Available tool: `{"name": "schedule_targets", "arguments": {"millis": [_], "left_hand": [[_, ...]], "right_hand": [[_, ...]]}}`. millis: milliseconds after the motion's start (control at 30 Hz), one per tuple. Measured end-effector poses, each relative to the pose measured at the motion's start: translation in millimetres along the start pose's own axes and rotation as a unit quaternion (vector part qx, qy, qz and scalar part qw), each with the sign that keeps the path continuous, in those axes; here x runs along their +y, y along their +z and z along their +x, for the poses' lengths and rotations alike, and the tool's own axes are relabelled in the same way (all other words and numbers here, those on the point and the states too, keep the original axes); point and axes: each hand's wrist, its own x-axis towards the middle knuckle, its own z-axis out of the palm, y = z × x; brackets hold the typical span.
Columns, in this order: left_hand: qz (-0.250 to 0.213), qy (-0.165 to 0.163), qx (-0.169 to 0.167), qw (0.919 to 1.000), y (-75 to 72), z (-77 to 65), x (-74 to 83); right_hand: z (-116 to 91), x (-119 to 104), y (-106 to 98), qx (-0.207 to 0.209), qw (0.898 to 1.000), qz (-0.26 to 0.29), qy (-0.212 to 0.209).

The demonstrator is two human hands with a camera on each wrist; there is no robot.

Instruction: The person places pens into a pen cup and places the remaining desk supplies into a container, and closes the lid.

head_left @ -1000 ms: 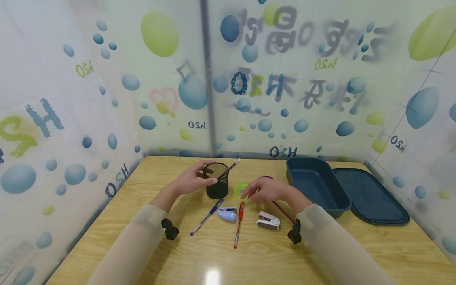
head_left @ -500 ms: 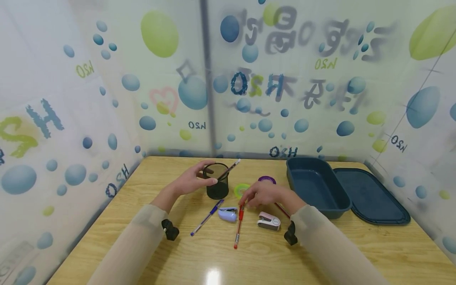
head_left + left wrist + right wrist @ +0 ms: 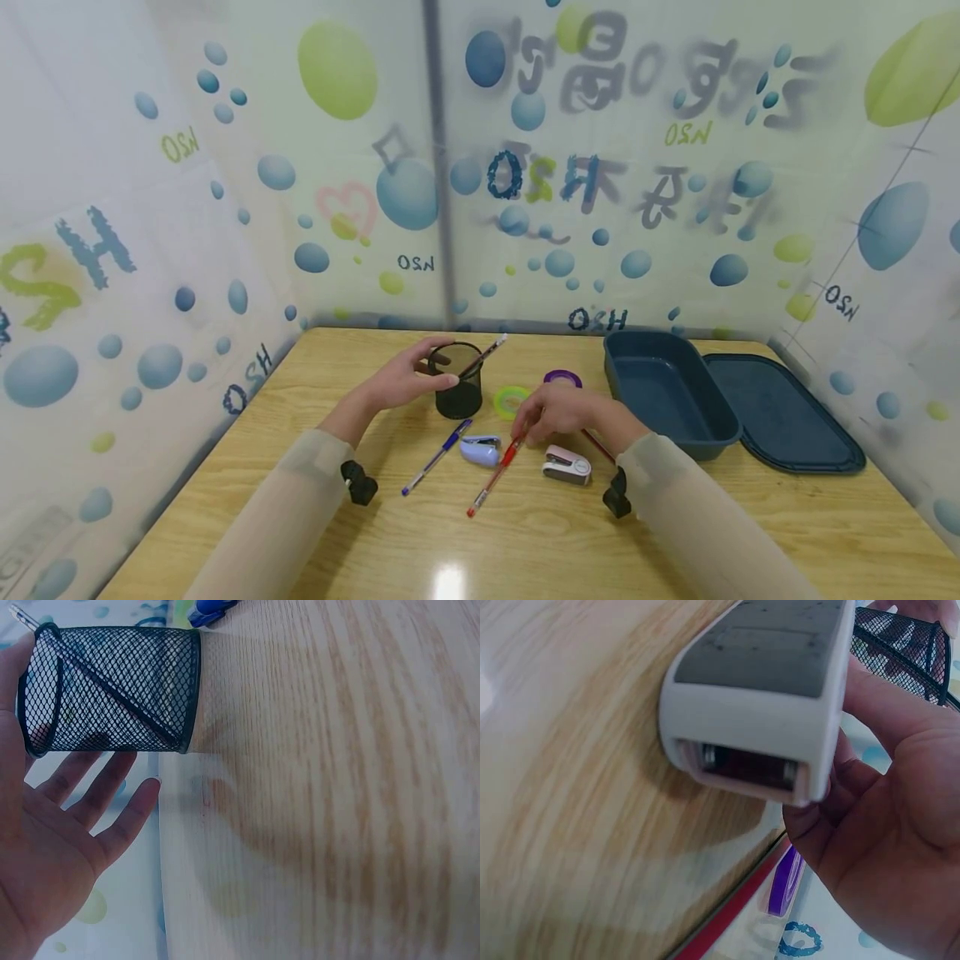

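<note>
My left hand (image 3: 397,383) holds a black mesh pen cup (image 3: 459,402) near its rim, thumb on the near side and fingers reaching behind. The cup stands upright, and a pencil (image 3: 492,345) leans inside it, slanting across the mesh (image 3: 112,686) in the left wrist view. At the middle of the table my right hand (image 3: 564,410) pinches the capped end of a red pen (image 3: 491,483). This pen slants toward the front left, just beside a lilac stapler (image 3: 478,452). In the right wrist view, a white-and-grey stapler (image 3: 757,712) hides the right fingertips.
A blue pen (image 3: 437,458) lies left of the lilac stapler. The pink-and-white stapler (image 3: 567,467) and a dark red pencil (image 3: 597,444) lie by the right hand. Green (image 3: 501,408) and purple tape rolls (image 3: 562,377) lie behind. At right stand a navy bin (image 3: 678,446) and its lid (image 3: 795,425).
My right hand has come down and nearer to me, onto the red pen. The pen's far-from-hand end has swung left. My left hand stays on the pen cup.
</note>
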Motion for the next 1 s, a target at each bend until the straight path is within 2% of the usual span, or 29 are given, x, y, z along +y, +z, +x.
{"name": "schedule_targets", "arguments": {"millis": [467, 1000], "left_hand": [[-0.001, -0.002, -0.001, 1.0, -1.0, -0.7, 0.7], [0.0, 0.003, -0.001, 1.0, -0.6, -1.7, -0.8]], "right_hand": [[2.7, 3.6, 5.0, -0.013, 0.999, 0.026, -0.019], [1.6, 6.6, 4.4, -0.016, 0.999, -0.003, -0.05]]}}
